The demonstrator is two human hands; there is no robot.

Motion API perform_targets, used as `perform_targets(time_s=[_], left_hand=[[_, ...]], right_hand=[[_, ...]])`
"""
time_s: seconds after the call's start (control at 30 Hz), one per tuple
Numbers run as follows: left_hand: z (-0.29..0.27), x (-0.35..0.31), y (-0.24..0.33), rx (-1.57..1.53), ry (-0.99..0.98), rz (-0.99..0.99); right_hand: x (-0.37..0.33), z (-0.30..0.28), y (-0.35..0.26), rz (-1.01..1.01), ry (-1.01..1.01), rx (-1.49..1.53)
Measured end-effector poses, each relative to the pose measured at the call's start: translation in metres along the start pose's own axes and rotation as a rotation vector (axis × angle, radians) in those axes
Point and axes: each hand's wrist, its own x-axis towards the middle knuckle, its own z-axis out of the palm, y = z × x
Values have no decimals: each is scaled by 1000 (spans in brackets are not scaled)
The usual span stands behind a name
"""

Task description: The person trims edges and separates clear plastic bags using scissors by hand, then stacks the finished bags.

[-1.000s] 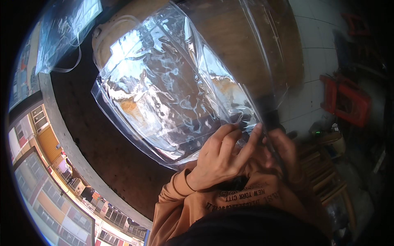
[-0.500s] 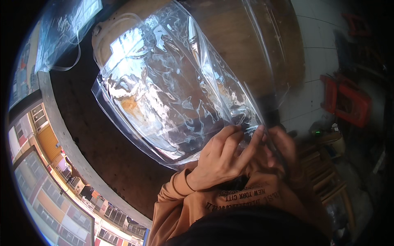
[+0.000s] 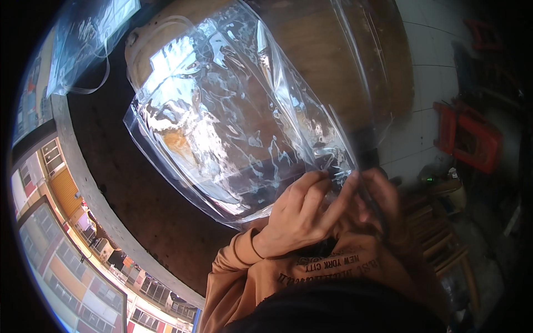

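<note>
A large clear plastic bag (image 3: 233, 127), glossy and wrinkled, lies across the wooden surface in front of me. A looped clear handle sticks out at its far left. At its near right corner, my left hand (image 3: 300, 211) is closed, its bent fingers pinching the plastic. Close beside it, my right hand (image 3: 383, 197) is also closed on the bag's edge, where a long straight seam runs up and away. The right fingers are partly shadowed, and the exact spot between the fingertips is hidden.
Another clear plastic bag (image 3: 91, 39) with a thin handle hangs over the far left edge. More clear plastic (image 3: 361, 61) lies at the far right of the wooden board (image 3: 316, 41). A red stool (image 3: 472, 136) and a wooden slatted seat (image 3: 441, 238) stand to the right. Beyond a concrete ledge (image 3: 83, 161) are buildings.
Both hands keep their grip at the same corner. The plastic near them has shifted only slightly, with its reflections changing a little.
</note>
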Motion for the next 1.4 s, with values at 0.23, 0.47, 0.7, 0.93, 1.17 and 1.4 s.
perform_targets(time_s=[0.23,0.47,0.7,0.93,1.17,1.4], left_hand=[[-5,-5,-3,35,17,8],[-8,-15,-1,72,184,88],[-21,-21,2,102,172,152],[-23,-28,-1,104,125,246],[-16,-38,6,-19,134,273],[-17,-60,9,-256,-39,339]], right_hand=[[6,-5,-11,-141,39,-79],[32,-3,-31,-586,482,-1054],[29,5,-54,-930,266,-1264],[24,-1,-61,-1353,-165,-1314],[33,12,-44,-1177,-13,-1099],[92,4,-54,-1022,363,-1075]])
